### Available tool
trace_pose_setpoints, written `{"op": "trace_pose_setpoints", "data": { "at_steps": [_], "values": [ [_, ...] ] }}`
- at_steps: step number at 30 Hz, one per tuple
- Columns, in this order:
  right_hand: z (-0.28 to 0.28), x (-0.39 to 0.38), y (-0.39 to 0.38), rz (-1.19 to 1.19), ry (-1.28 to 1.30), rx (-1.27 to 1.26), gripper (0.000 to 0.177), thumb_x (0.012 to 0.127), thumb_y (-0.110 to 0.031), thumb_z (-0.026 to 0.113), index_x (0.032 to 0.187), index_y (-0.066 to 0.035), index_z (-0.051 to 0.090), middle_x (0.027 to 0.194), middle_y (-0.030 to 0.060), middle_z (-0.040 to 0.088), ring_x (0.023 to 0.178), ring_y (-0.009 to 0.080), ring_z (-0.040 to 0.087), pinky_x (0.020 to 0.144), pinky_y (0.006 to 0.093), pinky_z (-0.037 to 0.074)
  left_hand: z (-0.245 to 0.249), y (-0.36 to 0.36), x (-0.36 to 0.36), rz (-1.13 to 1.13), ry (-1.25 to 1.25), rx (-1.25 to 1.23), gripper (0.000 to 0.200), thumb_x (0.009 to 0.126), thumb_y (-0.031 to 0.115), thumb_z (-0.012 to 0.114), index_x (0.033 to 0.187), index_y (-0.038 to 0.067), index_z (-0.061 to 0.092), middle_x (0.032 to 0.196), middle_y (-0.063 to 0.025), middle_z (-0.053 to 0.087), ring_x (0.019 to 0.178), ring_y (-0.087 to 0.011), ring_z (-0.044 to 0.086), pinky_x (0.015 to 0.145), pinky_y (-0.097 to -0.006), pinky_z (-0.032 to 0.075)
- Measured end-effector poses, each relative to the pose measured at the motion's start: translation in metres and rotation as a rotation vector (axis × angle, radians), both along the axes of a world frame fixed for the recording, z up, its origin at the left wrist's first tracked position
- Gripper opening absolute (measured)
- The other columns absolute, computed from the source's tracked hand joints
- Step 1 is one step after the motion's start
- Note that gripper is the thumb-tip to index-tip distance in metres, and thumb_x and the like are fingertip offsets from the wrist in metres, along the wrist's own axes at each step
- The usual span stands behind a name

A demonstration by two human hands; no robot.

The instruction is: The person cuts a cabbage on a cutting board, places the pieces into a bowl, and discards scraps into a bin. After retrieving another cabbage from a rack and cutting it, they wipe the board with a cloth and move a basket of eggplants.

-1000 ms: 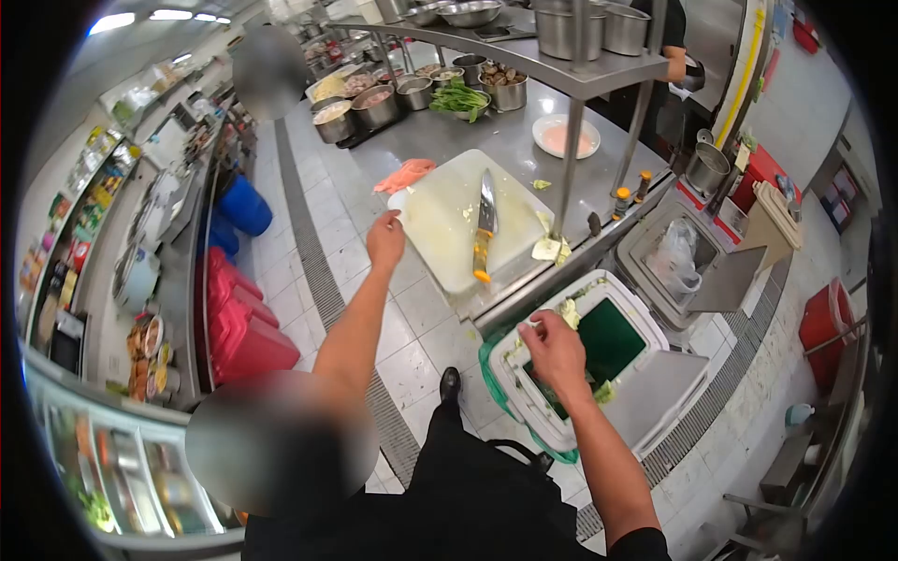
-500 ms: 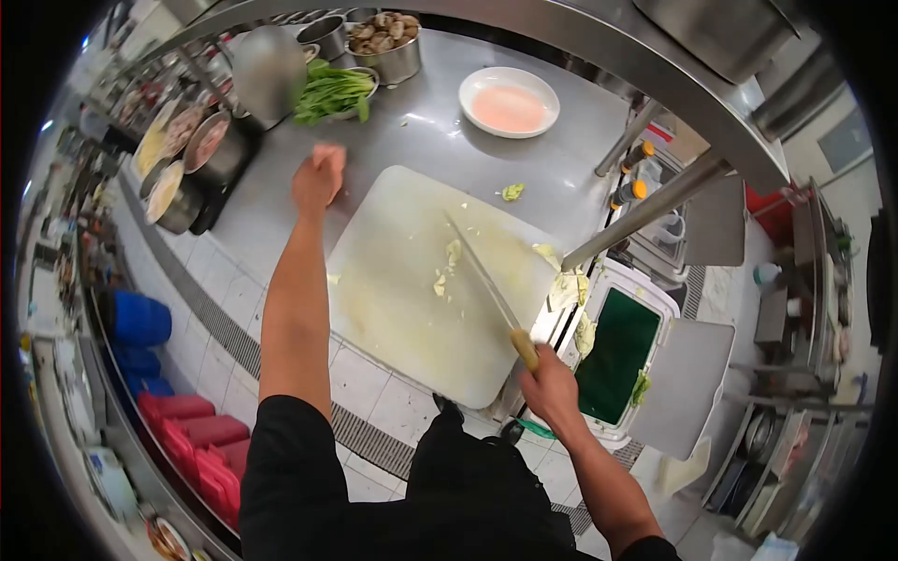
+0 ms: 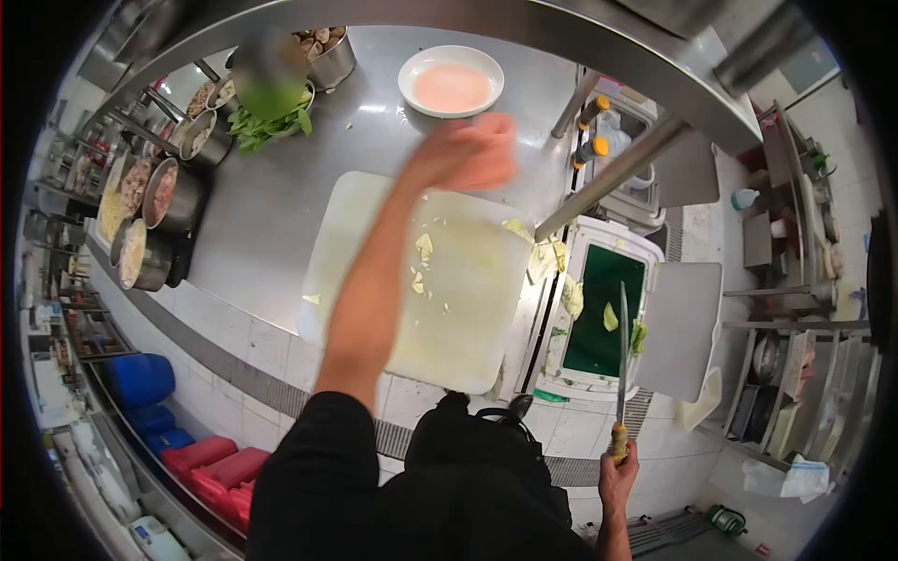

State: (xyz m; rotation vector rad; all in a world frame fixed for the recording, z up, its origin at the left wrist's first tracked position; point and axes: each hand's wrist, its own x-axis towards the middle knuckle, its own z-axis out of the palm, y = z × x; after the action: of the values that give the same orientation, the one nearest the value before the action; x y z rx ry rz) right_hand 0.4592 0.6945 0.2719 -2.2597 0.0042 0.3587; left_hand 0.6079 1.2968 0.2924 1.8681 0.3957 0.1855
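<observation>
My right hand (image 3: pixel 617 470) grips a knife (image 3: pixel 624 365) by its yellowish handle, blade pointing up across the open lid side of a white bin (image 3: pixel 571 245) with a dark green inside. A pale leaf piece (image 3: pixel 610 316) shows against that green. My left hand (image 3: pixel 477 154), smeared by motion, is over the far edge of the white cutting board (image 3: pixel 458 346), just below a white plate (image 3: pixel 452 110) of pink liquid. Whether its fingers hold anything is not visible. Small cabbage-like scraps (image 3: pixel 424 247) lie on the board.
Leafy greens (image 3: pixel 253 134) in a bowl and a pot of brown mushroom-like pieces (image 3: pixel 327 61) stand at the back left. Pale leaves (image 3: pixel 545 262) hang by the bin. A metal post (image 3: pixel 613 178) and overhead shelf (image 3: pixel 449 14) frame the counter (image 3: pixel 253 224).
My left hand has swept right, from left of the board to near the plate. My right hand has drawn the knife off the board, right and nearer my body. A leaf piece newly shows over the bin.
</observation>
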Motion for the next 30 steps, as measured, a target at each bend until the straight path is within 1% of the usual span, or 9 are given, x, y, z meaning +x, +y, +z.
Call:
{"op": "trace_pose_setpoints", "data": {
  "at_steps": [2,3,8,13,19,24,25,26,30],
  "values": [
    [-0.005,-0.005,-0.013,-0.061,0.086,0.023,0.033,0.08,0.001,0.055,0.113,0.004,0.058,0.072,-0.0003,0.052,0.063,0.0094,0.046,0.057,0.0273,0.041,-0.025,0.056,-0.077,-0.102,0.089,-0.584,0.061,0.09,0.037,0.068,0.134,-0.002,0.052,0.121,-0.0108,0.065,0.109,-0.0162,0.062,0.093,-0.0296,0.05],
    [-0.006,-0.008,-0.019,-0.12,0.156,0.029,0.034,0.08,0.0,0.055,0.113,0.004,0.058,0.073,-0.0002,0.052,0.064,0.0092,0.046,0.058,0.0271,0.041,0.031,0.023,-0.134,0.069,0.231,0.124,0.076,0.089,0.03,0.071,0.148,-0.003,0.036,0.142,-0.0123,0.052,0.13,-0.0178,0.051,0.106,-0.0301,0.043],
    [-0.033,0.003,-0.037,-0.099,0.15,0.116,0.03,0.08,-0.001,0.055,0.109,0.0,0.059,0.075,-0.0006,0.051,0.061,0.0089,0.046,0.055,0.0265,0.04,-0.125,-0.043,-0.151,0.773,0.371,1.126,0.052,0.09,0.031,0.06,0.137,0.009,0.051,0.138,-0.0135,0.057,0.129,-0.026,0.053,0.104,-0.0365,0.041],
    [-0.027,0.009,-0.056,-0.08,0.162,0.175,0.032,0.081,-0.001,0.056,0.112,0.003,0.061,0.075,-0.0005,0.053,0.065,0.0086,0.046,0.06,0.027,0.041,-0.116,-0.213,-0.032,0.208,-0.086,0.808,0.03,0.093,0.024,0.054,0.112,0.005,0.067,0.124,-0.0123,0.066,0.121,-0.0278,0.058,0.098,-0.0371,0.043],
    [-0.039,0.005,-0.113,-0.109,0.117,0.244,0.034,0.08,-0.002,0.058,0.113,0.003,0.061,0.074,0.0011,0.056,0.064,0.0094,0.05,0.059,0.0276,0.044,-0.121,-0.334,0.025,0.254,-0.259,0.492,0.017,0.085,0.013,0.058,0.099,0.007,0.067,0.109,-0.0139,0.067,0.105,-0.0348,0.062,0.086,-0.0452,0.049],
    [-0.041,0.003,-0.186,-0.152,0.16,0.21,0.037,0.078,-0.003,0.057,0.114,0.003,0.062,0.071,0.003,0.055,0.063,0.0112,0.052,0.06,0.0288,0.045,-0.078,-0.314,0.041,0.302,-0.16,0.991,0.02,0.083,0.009,0.059,0.1,0.001,0.062,0.102,-0.0158,0.065,0.095,-0.0379,0.06,0.082,-0.0496,0.047],
    [-0.046,0.002,-0.2,-0.124,0.121,0.162,0.038,0.077,-0.004,0.057,0.114,0.002,0.062,0.07,0.0034,0.055,0.063,0.0116,0.051,0.06,0.0291,0.046,-0.107,-0.324,0.045,0.783,-0.237,1.178,0.03,0.082,0.007,0.058,0.111,0.0,0.058,0.103,-0.0162,0.064,0.1,-0.037,0.06,0.084,-0.0494,0.045],
    [-0.056,0.004,-0.212,-0.112,0.12,0.141,0.038,0.076,-0.004,0.056,0.113,0.002,0.062,0.07,0.0038,0.055,0.063,0.0118,0.051,0.06,0.0299,0.046,-0.138,-0.32,0.035,0.527,-0.061,0.819,0.041,0.086,0.01,0.061,0.126,0.01,0.058,0.141,-0.0206,0.051,0.124,-0.0359,0.052,0.091,-0.0564,0.044],
    [-0.067,0.019,-0.223,-0.19,0.242,0.265,0.028,0.078,-0.001,0.055,0.105,0.001,0.06,0.073,0.0008,0.053,0.062,0.0093,0.048,0.056,0.0278,0.042,-0.094,-0.341,0.024,0.319,-0.069,0.583,0.013,0.09,0.016,0.056,0.094,0.008,0.064,0.103,-0.011,0.072,0.102,-0.0355,0.066,0.085,-0.0405,0.052]
  ]
}}
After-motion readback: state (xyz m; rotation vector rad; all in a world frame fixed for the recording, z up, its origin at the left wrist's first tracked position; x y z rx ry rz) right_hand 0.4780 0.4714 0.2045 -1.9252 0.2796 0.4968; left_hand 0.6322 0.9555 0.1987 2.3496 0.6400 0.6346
